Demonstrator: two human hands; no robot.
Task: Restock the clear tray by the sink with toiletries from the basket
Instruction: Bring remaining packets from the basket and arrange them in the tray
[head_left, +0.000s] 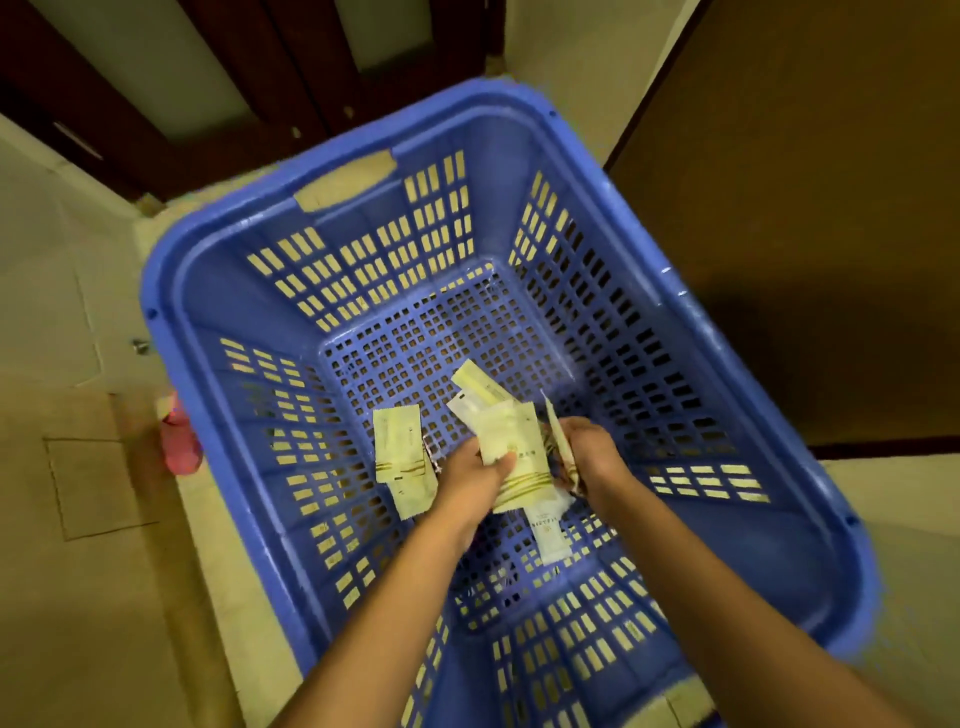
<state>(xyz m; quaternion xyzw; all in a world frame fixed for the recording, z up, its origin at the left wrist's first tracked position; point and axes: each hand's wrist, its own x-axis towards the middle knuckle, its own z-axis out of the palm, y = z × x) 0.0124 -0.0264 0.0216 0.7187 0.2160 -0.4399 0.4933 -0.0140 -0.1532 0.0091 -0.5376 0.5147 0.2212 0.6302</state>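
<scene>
**Blue basket, both hands among the sachets**

Beige tiled floor (78, 597) fills the left of the frame, with a small pink object (179, 441), too blurred to identify, beside the basket's left wall. Dark wooden door panels (311, 62) run across the upper left.

A large blue perforated plastic basket (769, 545) takes up the middle of the frame. The toiletries lie low in it, on its gridded bottom just below centre. To the left there, a few flat cream sachets with gold stripes (402, 457) lie loose and overlapping.

Just right of them, the left hand (470, 478) reaches down into the basket. Its thumb is pressed on top and its fingers are curled beneath a fanned bunch of cream gold-striped packets (514, 462), pinching them. Under that bunch, a narrow white sachet with small print (545, 530) rests on the basket bottom.

The right hand (587, 447) is close beside, its fingers curled round a thin packet seen edge-on (558, 439), which nearly touches the left hand's bunch.

A dark brown wooden panel (805, 208) stands at the far right.
</scene>
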